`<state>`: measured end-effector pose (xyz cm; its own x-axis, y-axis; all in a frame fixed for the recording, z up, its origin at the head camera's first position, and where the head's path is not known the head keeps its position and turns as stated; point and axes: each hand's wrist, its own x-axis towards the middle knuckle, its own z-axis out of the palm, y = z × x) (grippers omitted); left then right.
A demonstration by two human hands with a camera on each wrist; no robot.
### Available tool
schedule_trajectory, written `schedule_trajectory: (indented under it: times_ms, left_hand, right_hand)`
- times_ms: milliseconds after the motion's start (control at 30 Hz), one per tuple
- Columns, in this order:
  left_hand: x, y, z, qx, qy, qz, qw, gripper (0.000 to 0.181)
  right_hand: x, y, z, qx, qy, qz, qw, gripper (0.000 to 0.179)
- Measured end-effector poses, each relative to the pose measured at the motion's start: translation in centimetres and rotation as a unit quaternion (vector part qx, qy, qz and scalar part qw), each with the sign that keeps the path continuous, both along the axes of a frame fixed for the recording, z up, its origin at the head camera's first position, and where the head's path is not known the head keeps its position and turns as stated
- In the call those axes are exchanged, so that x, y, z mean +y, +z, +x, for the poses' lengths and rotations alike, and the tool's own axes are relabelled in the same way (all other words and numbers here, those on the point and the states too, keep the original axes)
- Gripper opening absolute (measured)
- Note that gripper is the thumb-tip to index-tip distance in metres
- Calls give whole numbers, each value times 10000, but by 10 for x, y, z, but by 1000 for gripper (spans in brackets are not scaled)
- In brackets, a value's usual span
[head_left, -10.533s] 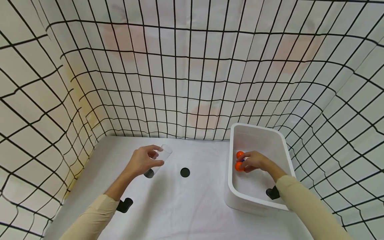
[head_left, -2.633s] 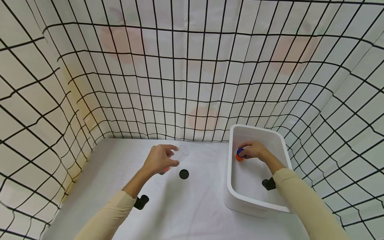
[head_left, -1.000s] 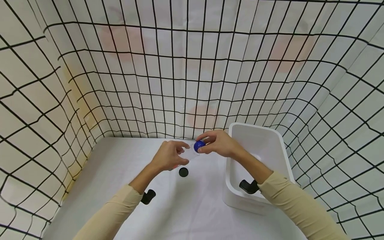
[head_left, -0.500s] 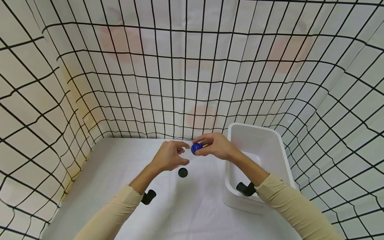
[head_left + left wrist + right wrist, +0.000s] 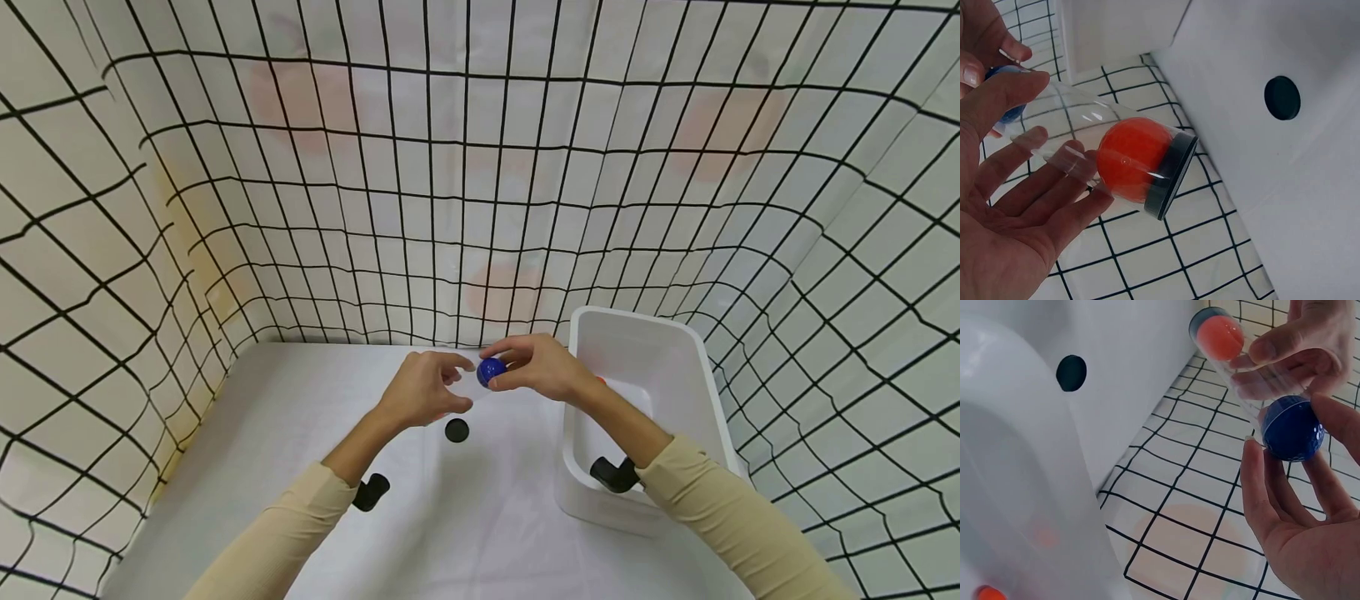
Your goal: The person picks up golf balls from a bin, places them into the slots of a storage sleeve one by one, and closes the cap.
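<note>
My left hand holds a clear tube, tilted, its mouth towards my right hand. Inside, at the far end, an orange ball rests against a black cap. Between thumb and fingers my right hand pinches a blue golf ball at the tube's mouth. In the right wrist view the ball looks partly inside the rim; how far in is hard to tell. A loose black round lid lies on the white table below the hands.
A white bin stands at the right, under the right forearm. Part of an orange ball shows inside it. Black mesh netting surrounds the table at the back and sides. Black wrist devices sit at both wrists.
Over these seconds an orange ball has come into the tube, and my left hand has moved right. My right hand has carried the blue golf ball from the bin to the tube's mouth.
</note>
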<state>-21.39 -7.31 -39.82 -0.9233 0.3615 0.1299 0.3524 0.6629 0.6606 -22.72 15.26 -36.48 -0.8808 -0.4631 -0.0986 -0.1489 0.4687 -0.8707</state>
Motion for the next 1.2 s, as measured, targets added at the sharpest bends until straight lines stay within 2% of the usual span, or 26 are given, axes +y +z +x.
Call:
schedule_trajectory:
  times_ms: [200, 333, 500, 667, 800, 1033, 1100, 1200]
  left_hand:
    - [0, -1, -1, 110, -71, 13, 9999, 43]
    - [0, -3, -1, 45, -99, 83, 9999, 42]
    - [-2, -4, 0, -156, -59, 160, 9997, 42]
    - [-7, -6, 1, -232, -14, 123, 9997, 43]
    - [-12, -8, 0, -213, 53, 123, 9997, 43]
    - [-20, -10, 0, -272, 128, 223, 9993, 43]
    - [-22, -10, 0, -245, 148, 227, 9993, 43]
    - [-22, -11, -1, -189, 157, 209, 9995, 43]
  right_hand:
    - [6, -2, -1, 200, 50, 130, 9997, 45]
    - [12, 1, -3, 382, -36, 228, 9990, 46]
    - [27, 4, -11, 417, -439, 385, 9974, 45]
    - [52, 1, -26, 655, -932, 903, 9894, 44]
    - [77, -9, -42, 843, -1301, 1188, 9807, 44]
    - [116, -39, -63, 1083, -1980, 1616, 9607, 41]
    - [124, -48, -67, 999, -2065, 1626, 9597, 42]
    - [134, -62, -70, 677, -2130, 1503, 9631, 46]
